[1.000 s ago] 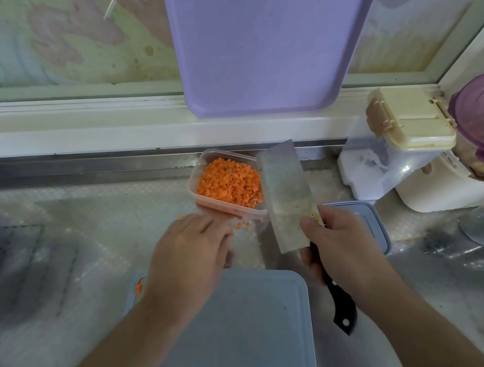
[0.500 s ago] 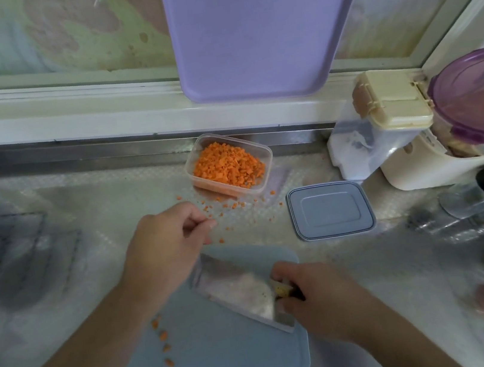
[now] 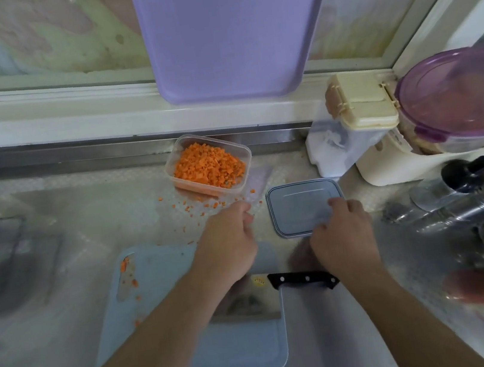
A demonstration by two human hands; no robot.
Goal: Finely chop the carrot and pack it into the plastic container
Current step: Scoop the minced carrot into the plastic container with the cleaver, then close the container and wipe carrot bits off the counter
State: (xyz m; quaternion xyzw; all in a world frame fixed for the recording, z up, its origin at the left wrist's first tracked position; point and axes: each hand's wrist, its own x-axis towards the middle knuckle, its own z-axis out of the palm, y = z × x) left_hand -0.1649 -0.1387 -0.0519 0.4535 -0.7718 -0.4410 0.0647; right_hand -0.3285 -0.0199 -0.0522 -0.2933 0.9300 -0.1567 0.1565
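We note the chopped carrot [image 3: 208, 167] heaped in the plastic container [image 3: 246, 155] near the desk's far edge, stray bits just before it. Left hand [image 3: 228, 245] hovers there, fingers loosely curled, holding nothing. Right hand [image 3: 344, 235] grips the lid [image 3: 297, 203]. Knife [image 3: 302, 278] lies on the cutting board [image 3: 165, 270].

There is just one camera, worn on the person's head. It looks forward and down at the desk [image 3: 52, 227] from close up, so both arms reach in from the bottom edge, at about 6 o'clock. The window sill [image 3: 68, 121] at the back runs across the top, toward 12 o'clock. The wide lens bends the edges, and things at 3 o'clock look blurry. No second view shares the scene.
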